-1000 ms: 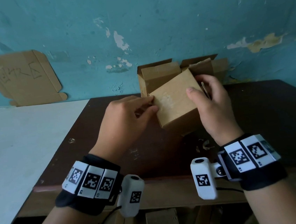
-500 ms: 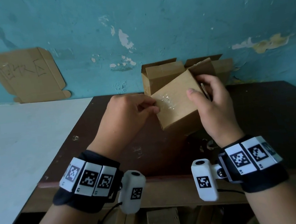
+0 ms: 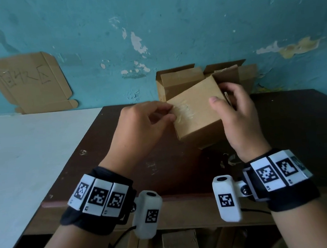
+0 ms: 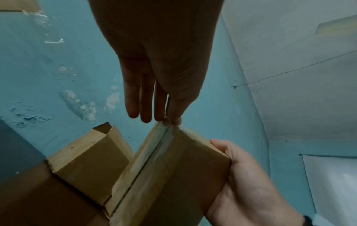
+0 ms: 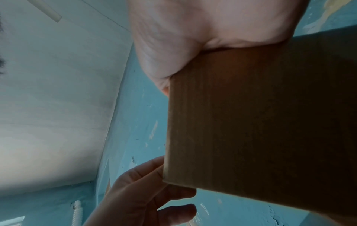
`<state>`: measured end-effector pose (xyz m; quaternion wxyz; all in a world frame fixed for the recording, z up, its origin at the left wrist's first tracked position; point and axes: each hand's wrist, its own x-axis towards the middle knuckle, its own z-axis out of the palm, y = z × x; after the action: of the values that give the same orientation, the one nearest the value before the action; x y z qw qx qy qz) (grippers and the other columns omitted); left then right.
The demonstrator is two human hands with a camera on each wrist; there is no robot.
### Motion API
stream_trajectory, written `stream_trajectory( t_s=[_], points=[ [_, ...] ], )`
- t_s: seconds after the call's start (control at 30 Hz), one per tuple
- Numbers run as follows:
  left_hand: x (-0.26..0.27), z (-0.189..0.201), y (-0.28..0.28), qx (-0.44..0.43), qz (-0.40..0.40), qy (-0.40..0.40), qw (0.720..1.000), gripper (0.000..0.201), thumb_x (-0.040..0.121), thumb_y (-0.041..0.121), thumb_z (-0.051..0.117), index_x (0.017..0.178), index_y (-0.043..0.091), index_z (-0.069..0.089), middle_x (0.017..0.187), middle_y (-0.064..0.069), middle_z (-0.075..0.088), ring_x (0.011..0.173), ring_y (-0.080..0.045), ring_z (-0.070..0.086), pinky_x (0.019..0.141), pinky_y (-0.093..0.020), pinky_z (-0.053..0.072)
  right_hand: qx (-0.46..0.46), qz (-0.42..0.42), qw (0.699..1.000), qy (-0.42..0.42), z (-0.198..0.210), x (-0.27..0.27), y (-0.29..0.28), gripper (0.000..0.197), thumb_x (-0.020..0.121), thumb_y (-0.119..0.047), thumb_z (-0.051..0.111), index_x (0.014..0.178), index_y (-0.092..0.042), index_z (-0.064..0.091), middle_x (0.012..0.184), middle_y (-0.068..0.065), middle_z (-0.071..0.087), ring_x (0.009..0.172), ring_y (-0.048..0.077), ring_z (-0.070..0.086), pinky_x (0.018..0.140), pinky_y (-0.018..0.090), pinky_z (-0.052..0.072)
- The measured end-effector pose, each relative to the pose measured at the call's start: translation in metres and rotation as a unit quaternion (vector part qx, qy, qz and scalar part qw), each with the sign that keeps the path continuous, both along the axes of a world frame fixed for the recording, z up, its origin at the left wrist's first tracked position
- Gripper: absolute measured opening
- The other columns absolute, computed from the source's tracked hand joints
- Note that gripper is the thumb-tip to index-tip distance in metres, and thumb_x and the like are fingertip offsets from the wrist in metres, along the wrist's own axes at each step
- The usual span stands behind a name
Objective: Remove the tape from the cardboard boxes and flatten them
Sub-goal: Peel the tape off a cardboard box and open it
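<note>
Small cardboard box (image 3: 197, 110) held tilted above the table (image 3: 300, 129), centre of head frame, in front of the blue wall. Right hand (image 3: 236, 116) gripping the box's right side, thumb across the near face, fingers curled round the far edge. Left hand (image 3: 144, 123) at the box's left edge, thumb and forefinger pinching a lifted end of clear tape (image 3: 183, 112); in left wrist view, fingers (image 4: 146, 97) held close together and fairly straight, pinch right at the top corner over the taped seam. Tape (image 4: 164, 143) visibly wrinkled and only partly lifted; most of the strip apparently stuck along the seam.

Progress, judged: early-to-mid on this box. Peel just started, seam closed, box fully in shape, not flattened. Left to do here: pull tape off along the seam, open flaps, press flat.

Two more boxes (image 3: 176, 80) at upper centre against the wall, flaps open, standing, not flattened; tape on them too hard to tell. More cardboard pieces (image 3: 179, 245) at bottom centre under the table edge, state unclear. Flat cardboard sheet (image 3: 29, 83) with handwriting stuck on the wall, upper left. White surface (image 3: 31, 158) at left beside the table.
</note>
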<state>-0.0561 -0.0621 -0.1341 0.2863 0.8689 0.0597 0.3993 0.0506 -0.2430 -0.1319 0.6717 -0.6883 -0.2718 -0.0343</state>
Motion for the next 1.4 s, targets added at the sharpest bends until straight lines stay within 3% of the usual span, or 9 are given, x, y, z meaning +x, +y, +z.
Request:
stream_trajectory(
  t_s=[0.23,0.4,0.53,0.67,0.87,1.07,1.17,1.27,1.4],
  points=[
    [0.0024,0.0004,-0.0047,-0.001,-0.018,-0.036,0.999,0.013,0.086,0.024,0.081,0.098,0.024,0.079,0.089,0.008,0.071,0.078,-0.014,0.067,0.072,-0.032,0.057,0.014,0.023,1.000,0.012,-0.0007,-0.0009,-0.0010,0.035,0.082,-0.043,0.062,0.117,-0.038,0.057,0.111,-0.013,0.067,0.101,0.005,0.067,0.092,0.041,0.058],
    [0.0036,-0.0026,-0.0043,0.041,-0.027,-0.034,0.998,0.029,0.090,0.019,0.075,0.119,0.026,0.075,0.097,0.011,0.058,0.080,-0.012,0.061,0.072,-0.029,0.056,0.000,0.014,1.000,-0.021,-0.0008,-0.0031,0.0008,0.041,0.083,-0.043,0.061,0.122,-0.032,0.056,0.108,-0.019,0.064,0.100,-0.003,0.063,0.090,0.032,0.055],
    [0.0030,-0.0041,-0.0028,0.085,-0.022,-0.047,0.995,0.031,0.092,0.021,0.073,0.123,0.023,0.075,0.099,0.005,0.061,0.078,-0.016,0.062,0.066,-0.041,0.056,-0.009,0.014,1.000,-0.027,-0.0014,-0.0037,0.0017,0.041,0.083,-0.043,0.061,0.122,-0.033,0.055,0.107,-0.020,0.063,0.099,-0.004,0.063,0.090,0.034,0.056],
    [0.0006,-0.0009,-0.0014,0.091,-0.009,-0.063,0.994,0.023,0.090,0.022,0.077,0.113,0.022,0.079,0.096,0.005,0.069,0.075,-0.010,0.063,0.063,-0.037,0.056,-0.013,0.021,0.999,-0.034,-0.0022,-0.0042,0.0031,0.041,0.084,-0.042,0.061,0.123,-0.032,0.055,0.110,-0.017,0.064,0.102,0.000,0.064,0.090,0.037,0.057],
    [0.0017,-0.0001,-0.0046,0.063,0.007,-0.071,0.995,0.013,0.086,0.022,0.081,0.099,0.019,0.081,0.090,0.008,0.072,0.073,-0.004,0.062,0.069,-0.018,0.051,-0.010,0.028,0.999,-0.042,-0.0036,-0.0059,0.0050,0.040,0.084,-0.041,0.061,0.122,-0.030,0.056,0.107,-0.016,0.066,0.098,0.000,0.065,0.084,0.031,0.057],
    [0.0051,-0.0032,-0.0051,0.007,-0.008,-0.067,0.998,0.009,0.087,0.016,0.081,0.095,0.020,0.079,0.087,0.011,0.071,0.071,0.000,0.060,0.070,-0.011,0.045,-0.009,0.030,0.998,-0.045,-0.0040,-0.0073,0.0062,0.039,0.083,-0.042,0.061,0.120,-0.032,0.056,0.106,-0.015,0.066,0.098,0.003,0.066,0.086,0.038,0.058],
    [0.0062,-0.0039,-0.0069,-0.015,-0.015,-0.062,0.998,0.014,0.087,0.013,0.079,0.093,0.026,0.075,0.086,0.015,0.069,0.072,0.003,0.059,0.067,-0.009,0.043,-0.009,0.033,0.998,-0.049,-0.0043,-0.0070,0.0066,0.039,0.083,-0.042,0.061,0.121,-0.032,0.056,0.106,-0.015,0.067,0.097,0.003,0.066,0.084,0.036,0.057],
    [0.0042,-0.0031,-0.0050,0.018,-0.010,-0.061,0.998,0.009,0.087,0.015,0.079,0.092,0.022,0.078,0.087,0.009,0.071,0.070,0.000,0.057,0.066,-0.014,0.046,-0.010,0.044,0.998,-0.050,-0.0034,-0.0062,0.0060,0.037,0.084,-0.041,0.060,0.120,-0.033,0.056,0.106,-0.015,0.066,0.097,0.001,0.066,0.081,0.030,0.055],
    [-0.0019,-0.0013,-0.0025,0.107,-0.052,-0.062,0.991,0.014,0.093,0.019,0.075,0.105,0.021,0.080,0.096,0.007,0.063,0.074,-0.012,0.058,0.066,-0.030,0.050,0.000,0.071,0.997,-0.043,0.0018,-0.0019,-0.0003,0.032,0.083,-0.038,0.060,0.115,-0.033,0.061,0.103,-0.012,0.069,0.094,0.004,0.067,0.073,0.021,0.053]
  ],
)
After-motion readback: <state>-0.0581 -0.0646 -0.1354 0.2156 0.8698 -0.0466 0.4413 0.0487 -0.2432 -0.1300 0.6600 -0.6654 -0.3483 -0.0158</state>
